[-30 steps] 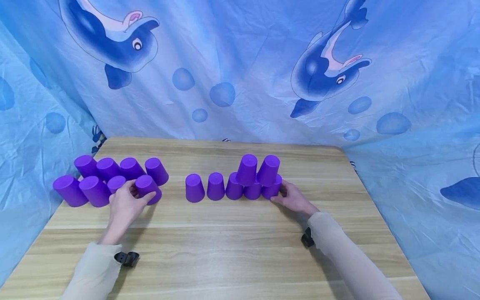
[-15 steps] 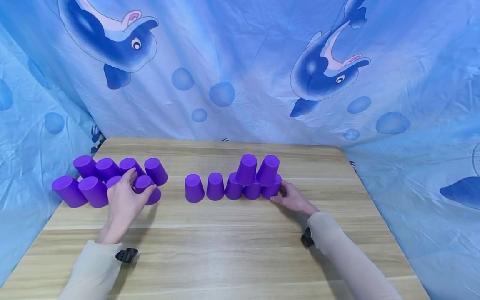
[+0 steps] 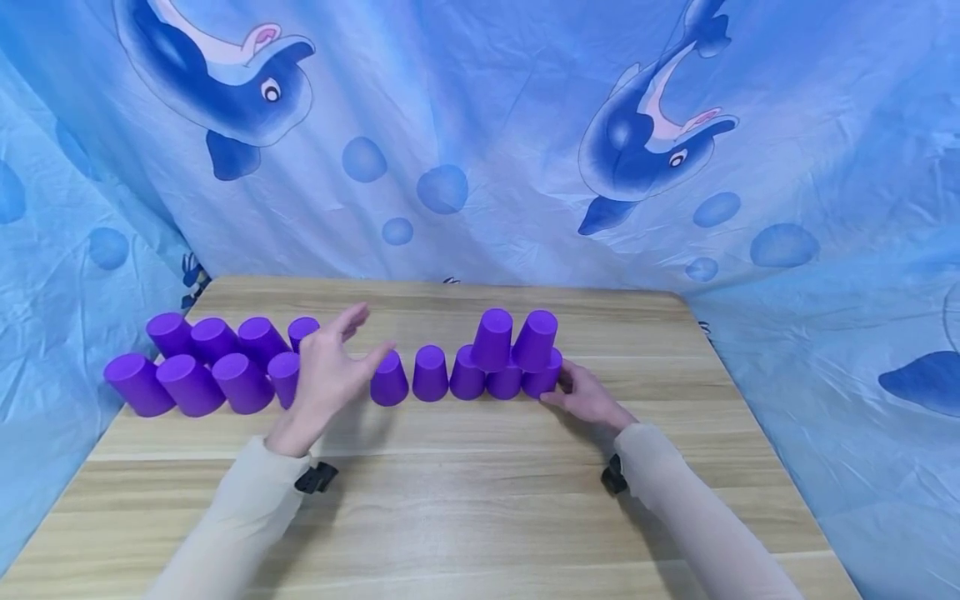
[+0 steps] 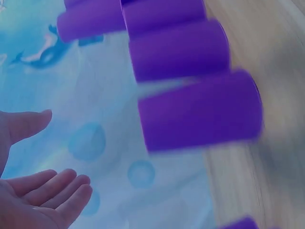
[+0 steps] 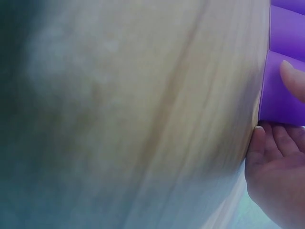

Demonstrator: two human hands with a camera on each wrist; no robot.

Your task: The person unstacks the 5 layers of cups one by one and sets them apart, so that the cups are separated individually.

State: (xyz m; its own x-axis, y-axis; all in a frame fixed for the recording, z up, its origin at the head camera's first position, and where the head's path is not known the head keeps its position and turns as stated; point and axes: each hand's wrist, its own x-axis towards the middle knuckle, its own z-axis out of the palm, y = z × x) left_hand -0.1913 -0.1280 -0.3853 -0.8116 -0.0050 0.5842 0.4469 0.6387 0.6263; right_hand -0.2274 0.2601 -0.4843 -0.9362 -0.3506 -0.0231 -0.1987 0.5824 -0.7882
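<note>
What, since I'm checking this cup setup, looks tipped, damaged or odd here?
Nothing stands out: the purple cups all stand mouth-down, including the upper two, none tipped or visibly damaged.

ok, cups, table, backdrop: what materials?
Cups: likely plastic, smooth and fairly matte; uniform purple, no sharp highlights.
Table: wood or wood-look laminate, low sheen; grain streaks show, core can't be told.
Backdrop: probably thin fabric or plastic sheet, slight sheen; creases and folds.
</note>
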